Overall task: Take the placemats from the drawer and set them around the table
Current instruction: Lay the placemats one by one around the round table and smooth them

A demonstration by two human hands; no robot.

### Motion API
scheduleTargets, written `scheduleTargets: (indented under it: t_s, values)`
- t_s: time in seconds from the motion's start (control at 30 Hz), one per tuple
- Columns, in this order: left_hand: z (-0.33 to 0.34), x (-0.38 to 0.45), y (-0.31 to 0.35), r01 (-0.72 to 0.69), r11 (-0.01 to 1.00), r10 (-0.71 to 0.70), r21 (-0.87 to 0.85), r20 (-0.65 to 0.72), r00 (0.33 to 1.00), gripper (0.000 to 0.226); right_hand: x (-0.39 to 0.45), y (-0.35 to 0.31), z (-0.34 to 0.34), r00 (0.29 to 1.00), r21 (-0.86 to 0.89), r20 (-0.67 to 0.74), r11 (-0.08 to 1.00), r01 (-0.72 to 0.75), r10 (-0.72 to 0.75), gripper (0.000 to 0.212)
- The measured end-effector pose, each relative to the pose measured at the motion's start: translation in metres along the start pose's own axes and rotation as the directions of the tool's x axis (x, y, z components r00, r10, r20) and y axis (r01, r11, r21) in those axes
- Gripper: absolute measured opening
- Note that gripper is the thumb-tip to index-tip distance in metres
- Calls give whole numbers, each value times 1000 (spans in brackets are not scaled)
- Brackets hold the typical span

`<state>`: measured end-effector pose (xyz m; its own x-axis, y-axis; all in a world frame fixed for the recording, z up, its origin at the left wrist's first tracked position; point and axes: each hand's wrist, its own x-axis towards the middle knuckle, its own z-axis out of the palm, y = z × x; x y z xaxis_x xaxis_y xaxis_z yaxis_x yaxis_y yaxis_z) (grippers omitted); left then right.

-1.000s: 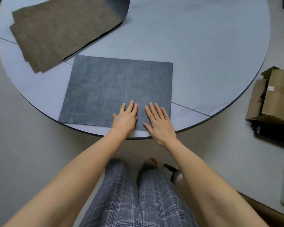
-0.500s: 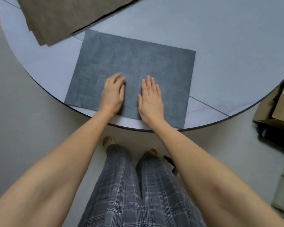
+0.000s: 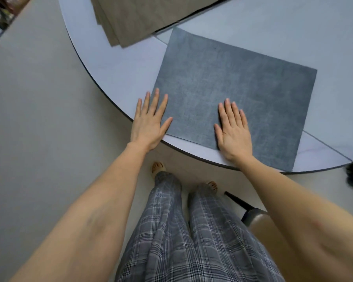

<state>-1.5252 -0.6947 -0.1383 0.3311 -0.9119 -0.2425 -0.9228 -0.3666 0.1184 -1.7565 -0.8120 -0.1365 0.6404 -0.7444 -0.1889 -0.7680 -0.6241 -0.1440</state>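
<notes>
The left hand (image 3: 149, 121) lies flat with fingers straight and spread, resting across the near left corner of the grey-blue rectangular fabric placemat (image 3: 236, 88), its thumb on the mat and its outer fingers on the round pale stone-look table (image 3: 110, 64). To its right, the right hand (image 3: 233, 131) presses flat on the mat's near edge, fingers straight and close together; neither hand grips anything.

This looks like the smoothing of one placed mat. Next, the hands would need to lift off and reach up and left of the left hand to the stack of brown fabric placemats (image 3: 151, 15).

The grey mat's near right corner sits almost at the table's dark rim, beyond the right hand. Bare tabletop shows beyond the mat and between the left hand and the stack.
</notes>
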Motion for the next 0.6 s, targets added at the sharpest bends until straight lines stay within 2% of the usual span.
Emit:
scheduleTargets:
  t_s: [0.07,0.13,0.23,0.3,0.37,0.47,0.6]
  values:
    - [-5,3,-2,25,1000,-25,8,-63,998,59,0,-2,-3,1000,9,16,1000,-2,2,60]
    - [-17,19,-7,17,1000,-15,8,-203,979,49,1,-3,-9,1000,19,-21,1000,-4,5,59]
    - [-38,65,-4,-169,985,151,-22,-351,924,36,23,-8,-26,990,74,-138,997,-32,42,49]
    - [-52,104,15,-303,953,276,-28,-337,900,42,56,-12,-35,976,88,-194,993,-83,99,44]
    - [-60,138,38,-351,935,329,-56,-237,914,52,95,-18,-38,968,99,-197,986,-136,154,49]
    - [-53,178,47,-305,952,301,-35,-77,950,63,141,-24,-31,972,114,-143,978,-173,189,58]
    - [-38,196,30,-218,976,218,9,-86,972,76,152,-23,-17,959,60,-165,973,-225,232,55]
